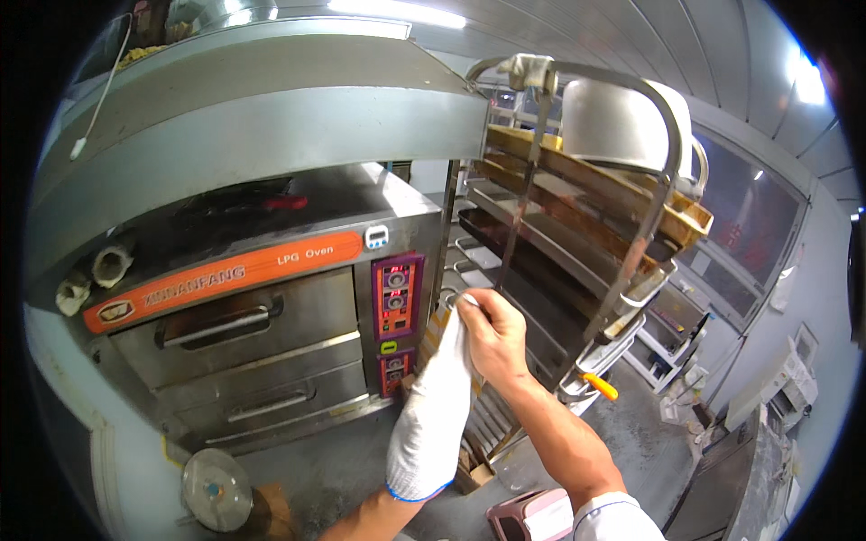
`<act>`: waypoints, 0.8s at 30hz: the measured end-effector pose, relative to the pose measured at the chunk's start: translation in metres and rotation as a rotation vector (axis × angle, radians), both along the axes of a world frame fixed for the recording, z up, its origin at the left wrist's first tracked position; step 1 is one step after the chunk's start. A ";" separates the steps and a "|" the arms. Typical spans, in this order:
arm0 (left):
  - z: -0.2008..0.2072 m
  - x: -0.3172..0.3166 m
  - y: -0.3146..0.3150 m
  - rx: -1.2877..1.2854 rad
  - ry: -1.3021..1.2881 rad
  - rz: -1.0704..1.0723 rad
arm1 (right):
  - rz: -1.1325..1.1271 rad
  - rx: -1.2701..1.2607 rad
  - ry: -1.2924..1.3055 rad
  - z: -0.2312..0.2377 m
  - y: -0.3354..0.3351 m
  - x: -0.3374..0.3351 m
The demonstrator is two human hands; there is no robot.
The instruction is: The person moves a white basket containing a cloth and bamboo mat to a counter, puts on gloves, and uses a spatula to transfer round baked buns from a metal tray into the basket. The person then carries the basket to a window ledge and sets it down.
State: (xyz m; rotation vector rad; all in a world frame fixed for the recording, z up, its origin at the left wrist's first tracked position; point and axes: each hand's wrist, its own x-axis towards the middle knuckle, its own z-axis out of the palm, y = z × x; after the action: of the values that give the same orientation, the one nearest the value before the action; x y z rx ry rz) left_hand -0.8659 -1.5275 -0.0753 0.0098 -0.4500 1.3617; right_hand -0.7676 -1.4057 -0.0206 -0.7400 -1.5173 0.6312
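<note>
A white knit glove (424, 442) with a blue-edged cuff covers my left hand (439, 392) down past the wrist. Its fingers are hidden inside the cloth, so their pose cannot be made out. My bare right hand (498, 341) is closed on the glove's far end, gripping the cloth between thumb and fingers. Both hands are in front of me at mid-height, before the gap between the steel oven (271, 316) and the wheeled tray rack (532, 189).
Several trays and pans (568, 239) fill the rack to the right. An orange handle (600, 387) sticks out low on its side. A pink-and-white box-shaped thing (532, 516) stands on the floor below my right arm. A round clear lid-like object (216, 489) is at lower left.
</note>
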 end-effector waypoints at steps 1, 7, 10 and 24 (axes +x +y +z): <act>0.006 -0.017 0.012 0.099 0.759 0.477 | 0.058 0.031 0.019 0.018 0.012 -0.020; -0.017 -0.111 0.048 0.404 1.270 0.938 | -0.205 0.338 -0.115 0.167 0.088 -0.064; -0.073 -0.141 0.064 0.133 1.365 0.698 | -0.350 0.414 -0.430 0.249 0.112 -0.048; -0.243 -0.246 0.117 -0.576 1.494 0.279 | -1.444 0.408 -0.633 0.478 0.305 0.041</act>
State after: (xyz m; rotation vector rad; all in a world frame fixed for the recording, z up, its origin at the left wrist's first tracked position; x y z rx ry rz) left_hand -1.1117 -1.4106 -0.3185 0.5873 1.2220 1.3397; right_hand -0.7261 -1.1007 0.4575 -1.4941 -1.1512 -1.0344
